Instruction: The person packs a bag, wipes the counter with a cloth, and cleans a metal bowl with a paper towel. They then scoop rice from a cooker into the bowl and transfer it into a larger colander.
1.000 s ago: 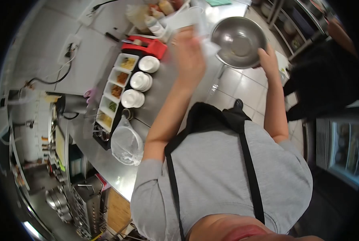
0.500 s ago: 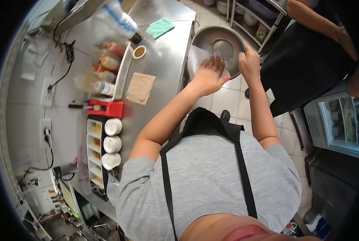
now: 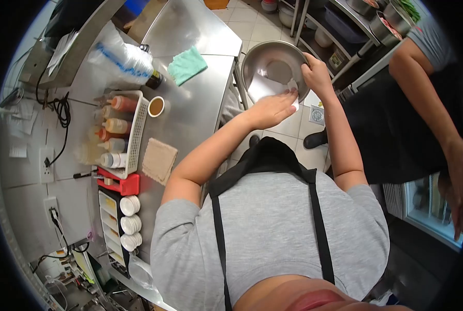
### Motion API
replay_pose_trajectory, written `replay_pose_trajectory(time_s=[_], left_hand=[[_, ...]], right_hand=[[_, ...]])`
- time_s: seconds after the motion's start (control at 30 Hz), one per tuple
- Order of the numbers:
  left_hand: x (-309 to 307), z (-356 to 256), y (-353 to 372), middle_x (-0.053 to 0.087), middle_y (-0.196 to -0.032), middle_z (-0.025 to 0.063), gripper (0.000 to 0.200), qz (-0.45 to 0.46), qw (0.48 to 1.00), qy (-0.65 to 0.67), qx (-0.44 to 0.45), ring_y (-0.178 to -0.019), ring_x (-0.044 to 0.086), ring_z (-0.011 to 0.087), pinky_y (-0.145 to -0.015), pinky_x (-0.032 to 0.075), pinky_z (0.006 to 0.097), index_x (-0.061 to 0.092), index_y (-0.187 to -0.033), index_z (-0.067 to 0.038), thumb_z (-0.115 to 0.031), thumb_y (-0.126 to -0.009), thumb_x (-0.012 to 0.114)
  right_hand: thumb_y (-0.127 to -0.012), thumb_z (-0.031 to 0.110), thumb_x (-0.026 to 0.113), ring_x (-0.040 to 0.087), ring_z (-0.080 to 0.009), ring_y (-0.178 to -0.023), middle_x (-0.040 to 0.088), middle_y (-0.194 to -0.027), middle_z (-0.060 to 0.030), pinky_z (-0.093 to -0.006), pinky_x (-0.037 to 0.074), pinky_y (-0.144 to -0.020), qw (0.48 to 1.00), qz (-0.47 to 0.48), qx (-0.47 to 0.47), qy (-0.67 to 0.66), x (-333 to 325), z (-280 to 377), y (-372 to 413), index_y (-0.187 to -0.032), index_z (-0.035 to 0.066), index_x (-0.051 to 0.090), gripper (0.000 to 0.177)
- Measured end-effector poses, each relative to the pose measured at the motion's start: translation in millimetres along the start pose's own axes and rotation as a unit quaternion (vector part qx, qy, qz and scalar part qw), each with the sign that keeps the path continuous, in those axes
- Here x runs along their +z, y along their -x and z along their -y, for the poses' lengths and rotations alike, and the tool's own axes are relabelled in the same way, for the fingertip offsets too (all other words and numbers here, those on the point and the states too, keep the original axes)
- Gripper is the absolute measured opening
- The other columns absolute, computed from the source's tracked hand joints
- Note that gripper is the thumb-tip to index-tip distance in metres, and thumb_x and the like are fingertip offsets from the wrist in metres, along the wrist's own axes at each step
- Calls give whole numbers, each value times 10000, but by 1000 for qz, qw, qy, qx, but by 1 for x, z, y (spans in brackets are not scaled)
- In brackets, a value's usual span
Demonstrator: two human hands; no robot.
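A round metal bowl [image 3: 278, 49], tilted with its inside facing me, is in front of me beyond the counter's right edge. My right hand [image 3: 317, 76] grips its right rim, fingers closed round the edge. Against the lower inside of the bowl lies a white paper towel [image 3: 265, 88]. My left hand [image 3: 274, 110] presses on this towel with long, close-together fingers, and a bit of it shows between fingers and thumb.
On the steel counter [image 3: 198, 83] to the left are a green cloth [image 3: 187, 65], a beige cloth [image 3: 159, 159], a cup of brown sauce [image 3: 157, 107] and a basket [image 3: 135, 132] of squeeze bottles. Another person in a black apron [image 3: 392, 124] stands close at right, beside shelving [image 3: 340, 31].
My left hand has turned and slid right and down with the towel along the bowl. The view has shifted, and the other person's arm now hangs lower.
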State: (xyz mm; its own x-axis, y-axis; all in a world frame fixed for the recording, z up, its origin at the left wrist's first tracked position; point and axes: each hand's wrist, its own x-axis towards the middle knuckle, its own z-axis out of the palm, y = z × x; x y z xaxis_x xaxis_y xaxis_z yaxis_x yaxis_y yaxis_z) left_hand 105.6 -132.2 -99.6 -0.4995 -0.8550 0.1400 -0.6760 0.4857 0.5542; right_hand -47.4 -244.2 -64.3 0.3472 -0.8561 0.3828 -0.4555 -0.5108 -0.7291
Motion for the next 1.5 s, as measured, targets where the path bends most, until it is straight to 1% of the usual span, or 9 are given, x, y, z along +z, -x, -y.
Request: replay_pose_trajectory(time_s=[0.2, 0.4, 0.47, 0.63, 0.73, 0.83, 1.07, 1.3, 1.5], left_hand=[[-76, 108, -22, 481, -1298, 86, 468, -24, 941, -338, 11, -1274, 346, 258, -1090, 164, 424, 504, -1233, -79, -393, -911, 377], [-88, 171, -124, 215, -1458, 136, 593, -35, 954, -294, 36, -1364, 132, 305, -1101, 101, 436, 330, -1362, -55, -455, -924, 307], [-85, 175, -155, 102, -1481, 160, 638, 69, 996, -62, 16, -1370, 62, 328, -1101, 75, 445, 240, -1391, -25, -473, -936, 241], [-111, 196, -180, 234, -1449, 143, 672, 217, 976, 18, 22, -1341, 218, 282, -1090, 181, 384, 266, -1380, -22, -519, -929, 236], [-138, 221, -189, 385, -1374, 127, 623, 202, 969, -140, 40, -1305, 306, 258, -1081, 209, 367, 396, -1308, -15, -497, -922, 313], [-180, 240, -224, 516, -1256, 103, 522, 164, 962, -210, 53, -1253, 383, 231, -1074, 227, 362, 512, -1198, -18, -435, -902, 409], [-180, 335, -351, 476, -1292, 108, 430, -49, 920, -387, 46, -1275, 337, 233, -1089, 186, 395, 532, -1172, -10, -303, -865, 460], [-147, 381, -441, 569, -1136, 193, 428, -92, 986, -22, -135, -1059, 526, 354, -922, 372, 423, 542, -1157, 2, -301, -908, 373], [-167, 440, -512, 599, -731, 202, 347, -335, 893, 211, -216, -703, 576, 353, -657, 433, 382, 618, -1029, -4, -245, -912, 397]], right_hand=[[-741, 31, 432, 591, -175, -643, 620, -755, -146, -299, 471, -582, 984, 171, 15, -46, 14, -7, -114, -1056, -36, 570, 351], [-735, 67, 437, 508, -144, -480, 549, -608, -80, -298, 418, -410, 979, 180, 92, -7, 35, -45, -192, -998, -14, 598, 319], [-733, 75, 438, 513, -145, -481, 550, -610, -74, -295, 413, -405, 984, 146, 102, -26, 34, -61, -212, -1012, -3, 602, 333], [-727, 49, 436, 554, -145, -541, 616, -724, -91, -283, 445, -449, 966, 202, 163, 19, 17, -64, -267, -1073, -15, 589, 384], [-714, 33, 436, 558, -141, -559, 625, -739, -80, -279, 454, -471, 978, 194, 60, -47, 31, -122, -310, -1089, -18, 583, 406], [-705, 29, 447, 570, -132, -603, 627, -764, -76, -277, 458, -488, 959, 253, 121, -26, 11, -114, -364, -1088, -21, 585, 410], [-700, 33, 452, 612, -197, -726, 643, -812, -135, -319, 487, -632, 957, 282, 49, -45, 24, -190, -482, -1048, -28, 591, 380], [-694, 59, 463, 601, -338, -936, 618, -969, -237, -353, 446, -827, 983, 182, 19, 20, 60, -258, -600, -1046, -28, 598, 387], [-724, 81, 475, 603, -337, -919, 626, -930, -225, -364, 443, -817, 984, 147, 91, -34, 121, -290, -688, -1033, 33, 627, 347]])
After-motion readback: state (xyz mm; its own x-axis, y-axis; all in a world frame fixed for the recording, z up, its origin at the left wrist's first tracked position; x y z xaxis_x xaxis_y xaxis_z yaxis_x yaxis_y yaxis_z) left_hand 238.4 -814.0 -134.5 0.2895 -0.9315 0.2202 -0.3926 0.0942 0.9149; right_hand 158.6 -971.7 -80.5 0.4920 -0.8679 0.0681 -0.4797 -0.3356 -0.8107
